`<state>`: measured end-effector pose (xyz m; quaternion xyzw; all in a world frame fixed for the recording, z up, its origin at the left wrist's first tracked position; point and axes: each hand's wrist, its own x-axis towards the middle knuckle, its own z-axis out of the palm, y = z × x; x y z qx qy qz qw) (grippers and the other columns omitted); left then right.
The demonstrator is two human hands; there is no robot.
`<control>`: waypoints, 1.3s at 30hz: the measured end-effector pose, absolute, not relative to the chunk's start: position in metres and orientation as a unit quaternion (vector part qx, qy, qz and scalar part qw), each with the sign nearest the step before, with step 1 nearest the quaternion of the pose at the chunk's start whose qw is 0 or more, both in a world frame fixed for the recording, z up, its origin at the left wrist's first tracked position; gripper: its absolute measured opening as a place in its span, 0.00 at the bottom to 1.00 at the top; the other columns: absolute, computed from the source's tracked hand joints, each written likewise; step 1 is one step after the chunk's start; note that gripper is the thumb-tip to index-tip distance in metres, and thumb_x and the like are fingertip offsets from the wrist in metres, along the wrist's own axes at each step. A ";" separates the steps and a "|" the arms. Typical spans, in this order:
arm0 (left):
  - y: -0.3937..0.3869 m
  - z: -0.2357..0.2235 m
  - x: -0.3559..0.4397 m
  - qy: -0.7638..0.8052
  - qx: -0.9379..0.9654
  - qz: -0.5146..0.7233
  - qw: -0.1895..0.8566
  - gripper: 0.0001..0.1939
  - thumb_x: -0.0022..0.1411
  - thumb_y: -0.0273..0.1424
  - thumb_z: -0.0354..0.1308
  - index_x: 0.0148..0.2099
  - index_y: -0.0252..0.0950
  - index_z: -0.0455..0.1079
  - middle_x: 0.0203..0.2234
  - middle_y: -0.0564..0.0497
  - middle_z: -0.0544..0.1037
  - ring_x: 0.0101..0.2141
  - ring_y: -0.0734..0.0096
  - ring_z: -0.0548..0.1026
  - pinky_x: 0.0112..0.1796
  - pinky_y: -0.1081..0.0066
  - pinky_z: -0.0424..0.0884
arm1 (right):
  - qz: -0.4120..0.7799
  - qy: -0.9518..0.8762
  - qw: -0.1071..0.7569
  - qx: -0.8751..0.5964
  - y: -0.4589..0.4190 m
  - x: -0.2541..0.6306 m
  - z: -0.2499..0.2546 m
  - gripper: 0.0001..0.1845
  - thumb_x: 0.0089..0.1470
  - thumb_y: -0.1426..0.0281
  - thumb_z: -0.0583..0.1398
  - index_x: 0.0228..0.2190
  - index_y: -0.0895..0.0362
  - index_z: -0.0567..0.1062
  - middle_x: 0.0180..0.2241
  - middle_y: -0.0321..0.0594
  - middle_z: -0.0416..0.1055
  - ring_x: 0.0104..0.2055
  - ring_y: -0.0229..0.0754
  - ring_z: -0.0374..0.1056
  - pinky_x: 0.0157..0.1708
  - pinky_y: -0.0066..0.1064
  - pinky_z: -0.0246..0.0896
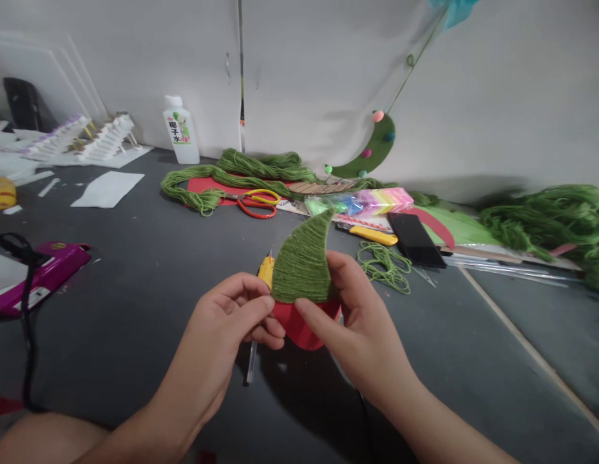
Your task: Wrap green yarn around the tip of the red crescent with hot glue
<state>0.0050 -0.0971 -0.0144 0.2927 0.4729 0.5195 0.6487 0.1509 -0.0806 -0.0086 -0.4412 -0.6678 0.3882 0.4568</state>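
Observation:
Above the dark tabletop, I hold up a red crescent-shaped cutout, its upper part wound closely with green yarn. My right hand grips its right side, thumb on the front at the yarn's lower edge and fingers mostly hidden behind. My left hand is closed at the left edge, thumb and forefinger pinched where the yarn meets the bare red. Whether a loose yarn end lies in that pinch, I cannot tell. Partly hidden behind the piece is a yellow tool; a clear stick shows below my left hand.
Green yarn skeins, scissors, a yellow cutter, a black phone and loose yarn lie beyond my hands. A white bottle stands behind; a purple device with a black cord is left. A green crescent hangs at the wall.

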 end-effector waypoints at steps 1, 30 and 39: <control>-0.097 -0.014 0.004 0.471 0.296 0.516 0.651 0.03 0.50 0.27 0.59 0.28 0.35 0.68 0.17 0.55 0.72 0.19 0.76 0.72 0.22 0.77 0.71 | 0.391 -0.666 0.457 -0.442 -0.081 0.151 -0.008 0.19 0.49 0.78 0.57 0.42 0.51 0.65 0.38 0.34 0.71 0.40 0.36 0.68 0.39 0.28 0.64; -0.092 -0.010 -0.005 0.519 0.508 0.409 0.553 0.01 0.48 0.25 0.58 0.26 0.34 0.70 0.15 0.57 0.68 0.16 0.80 0.62 0.18 0.80 0.58 | 0.291 -0.766 0.349 -0.455 -0.084 0.151 0.000 0.21 0.49 0.76 0.58 0.46 0.54 0.66 0.43 0.39 0.70 0.45 0.45 0.65 0.46 0.40 0.60; -0.073 -0.013 -0.022 0.539 0.406 0.471 0.567 0.06 0.50 0.31 0.60 0.31 0.33 0.69 0.10 0.55 0.71 0.10 0.82 0.59 0.12 0.81 0.51 | 0.077 -0.816 0.433 -0.376 -0.080 0.167 0.011 0.09 0.52 0.79 0.55 0.35 0.56 0.69 0.31 0.38 0.68 0.34 0.39 0.64 0.34 0.31 0.60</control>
